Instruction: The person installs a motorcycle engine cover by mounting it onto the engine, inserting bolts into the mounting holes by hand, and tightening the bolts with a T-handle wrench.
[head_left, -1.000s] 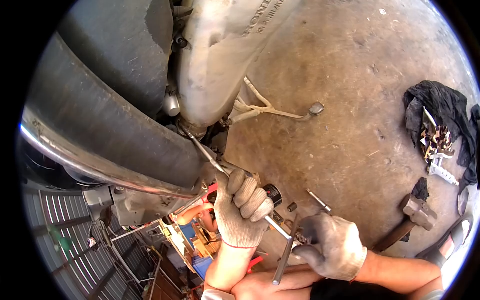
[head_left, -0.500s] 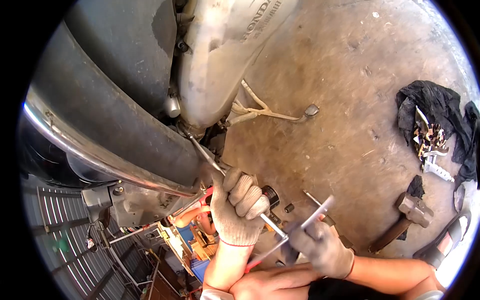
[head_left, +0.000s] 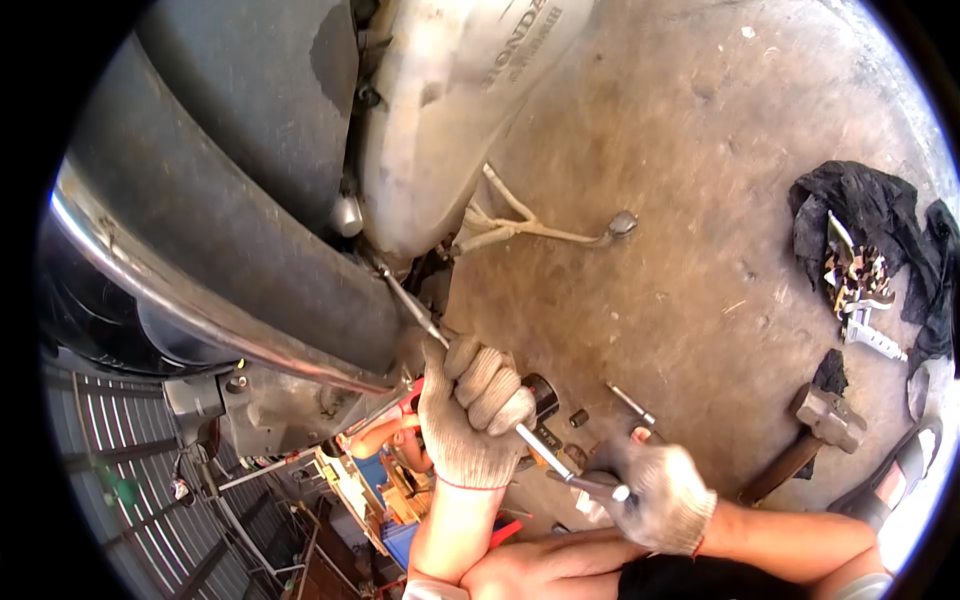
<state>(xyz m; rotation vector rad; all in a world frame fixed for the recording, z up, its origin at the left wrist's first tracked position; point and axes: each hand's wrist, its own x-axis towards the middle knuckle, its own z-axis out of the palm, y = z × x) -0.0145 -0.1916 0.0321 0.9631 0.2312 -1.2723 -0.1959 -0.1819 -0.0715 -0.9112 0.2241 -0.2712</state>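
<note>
My left hand (head_left: 475, 415), in a knitted work glove, is closed round the shaft of a T-handle socket wrench (head_left: 543, 450). The far end of the wrench reaches in between the tyre (head_left: 290, 270) and the light-coloured motorcycle cover marked HONDA (head_left: 430, 140); its very tip is hidden. Gloved too, my right hand (head_left: 660, 495) grips the wrench's crossbar at the near end, low in the view. One bar end shows beside its fingers. A chrome rim (head_left: 130, 260) runs along the wheel on the left.
On the concrete floor lie a metal tool shaft (head_left: 628, 402), a small dark socket (head_left: 578, 417) and a hammer (head_left: 825, 425). A camouflage-patterned folding tool (head_left: 857, 275) rests on black cloth (head_left: 860, 185). A metal pedal lever (head_left: 560, 233) juts out. Another person (head_left: 385, 435) is in the background.
The crossbar has turned, so its long diagonal no longer shows across the right hand. My right hand has rotated with it and moved slightly. My left hand stays nearly in place on the shaft.
</note>
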